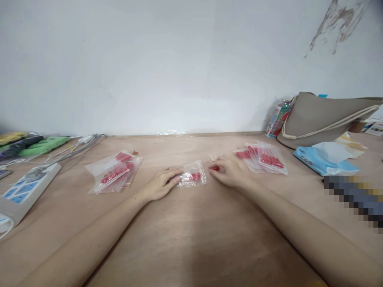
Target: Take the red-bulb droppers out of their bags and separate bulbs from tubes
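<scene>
A small clear plastic bag (194,176) with red pieces inside lies on the wooden table (191,231) in the middle. My left hand (161,183) rests on the bag's left end, fingers curled and pressing it down. My right hand (229,171) sits just right of the bag, its fingers pinched on a small red piece (216,168). A pile of similar filled bags (115,172) lies to the left. Another pile of bags with red pieces (263,158) lies to the right, behind my right hand.
A white power strip (22,191) and cables lie at the left edge, with green and yellow items (42,145) behind. At the right stand a beige bag (323,117), a blue packet of tissues (324,161) and a small printed pack (277,119). A white wall closes the back.
</scene>
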Tool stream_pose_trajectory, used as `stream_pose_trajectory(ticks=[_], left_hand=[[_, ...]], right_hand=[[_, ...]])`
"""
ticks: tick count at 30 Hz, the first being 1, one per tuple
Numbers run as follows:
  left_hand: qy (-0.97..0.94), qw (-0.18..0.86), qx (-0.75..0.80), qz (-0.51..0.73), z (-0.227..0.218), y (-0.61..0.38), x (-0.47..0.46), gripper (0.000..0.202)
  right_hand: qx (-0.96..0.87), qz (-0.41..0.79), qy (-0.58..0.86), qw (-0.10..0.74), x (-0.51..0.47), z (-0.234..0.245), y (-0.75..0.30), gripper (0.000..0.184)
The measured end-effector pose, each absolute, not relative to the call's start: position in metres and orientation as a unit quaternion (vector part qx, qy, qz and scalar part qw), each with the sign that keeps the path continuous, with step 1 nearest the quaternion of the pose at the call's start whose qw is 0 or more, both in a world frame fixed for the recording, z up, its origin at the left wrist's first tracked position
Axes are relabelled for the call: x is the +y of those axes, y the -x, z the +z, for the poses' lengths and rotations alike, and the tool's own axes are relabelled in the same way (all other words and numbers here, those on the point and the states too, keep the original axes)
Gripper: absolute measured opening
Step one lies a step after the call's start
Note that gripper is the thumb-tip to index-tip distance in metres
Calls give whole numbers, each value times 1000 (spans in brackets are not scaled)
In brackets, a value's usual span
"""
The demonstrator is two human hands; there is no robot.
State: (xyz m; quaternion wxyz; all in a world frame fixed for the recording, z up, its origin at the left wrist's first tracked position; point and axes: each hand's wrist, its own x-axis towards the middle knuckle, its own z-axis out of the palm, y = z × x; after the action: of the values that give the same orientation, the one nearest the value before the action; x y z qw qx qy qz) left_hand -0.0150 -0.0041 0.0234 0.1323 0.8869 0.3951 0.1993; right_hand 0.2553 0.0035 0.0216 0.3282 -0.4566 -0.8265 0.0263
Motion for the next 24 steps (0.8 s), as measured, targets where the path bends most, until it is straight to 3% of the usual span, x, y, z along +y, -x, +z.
stream_pose_trajectory(ticks=[3, 13, 18, 24], left_hand=[[-897, 134, 379, 184, 24, 14, -5, 39], [-892, 121, 384, 206, 20, 13, -6, 37], [-891, 133, 385, 200, 21, 14, -7, 38], [-891, 130, 391, 192, 22, 18, -8, 42]], right_hand=[[-866, 25, 412, 283, -2, 22, -241, 13], [-872, 88, 402, 264, -13, 20, -213, 19], [-836, 117, 451, 291, -20, 16, -203, 5], [-793, 231, 446, 345, -14, 19, -215, 11]])
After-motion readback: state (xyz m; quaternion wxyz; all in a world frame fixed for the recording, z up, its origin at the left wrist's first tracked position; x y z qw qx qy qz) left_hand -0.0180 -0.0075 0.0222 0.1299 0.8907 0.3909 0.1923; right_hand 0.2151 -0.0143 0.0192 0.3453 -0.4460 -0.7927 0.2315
